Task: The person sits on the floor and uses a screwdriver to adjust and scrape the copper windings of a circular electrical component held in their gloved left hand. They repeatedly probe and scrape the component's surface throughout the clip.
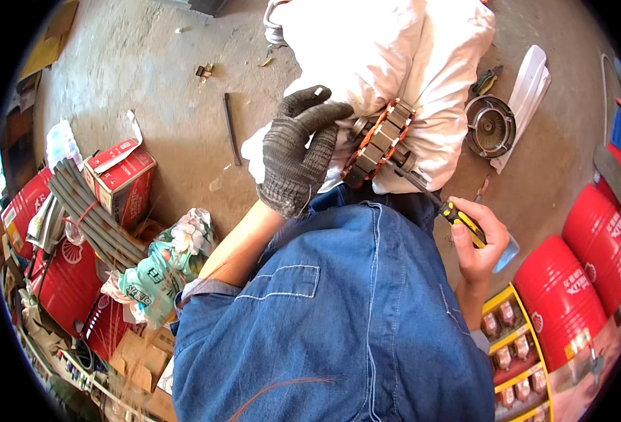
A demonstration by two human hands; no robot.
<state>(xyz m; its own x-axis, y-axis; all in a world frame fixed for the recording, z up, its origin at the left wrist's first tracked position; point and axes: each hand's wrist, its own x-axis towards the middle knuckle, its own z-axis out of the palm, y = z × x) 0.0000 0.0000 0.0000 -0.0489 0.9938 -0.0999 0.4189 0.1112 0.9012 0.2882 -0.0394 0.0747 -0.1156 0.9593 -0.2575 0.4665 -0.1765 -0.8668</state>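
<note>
A motor stator (379, 144) with dark metal segments and orange-brown windings rests against the white cloth (388, 56) over my knees. My right hand (480, 239), bare, grips a screwdriver (465, 224) by its black and yellow handle. The screwdriver's shaft reaches up and left to the stator's lower right side. On the stator's other side is my left hand (298, 151) in a dark grey knit glove, its fingers bent and apart near the stator's shaft end. A small white spot shows at one gloved fingertip; I cannot tell what it is.
To the right, a round metal motor housing (491, 126) lies by a white blade-shaped piece (530, 88) and pliers (488, 81). A dark rod (231, 129) is on the floor at left, near a red box (120, 176) and coiled hose (89, 211). Red drums (560, 295) stand right.
</note>
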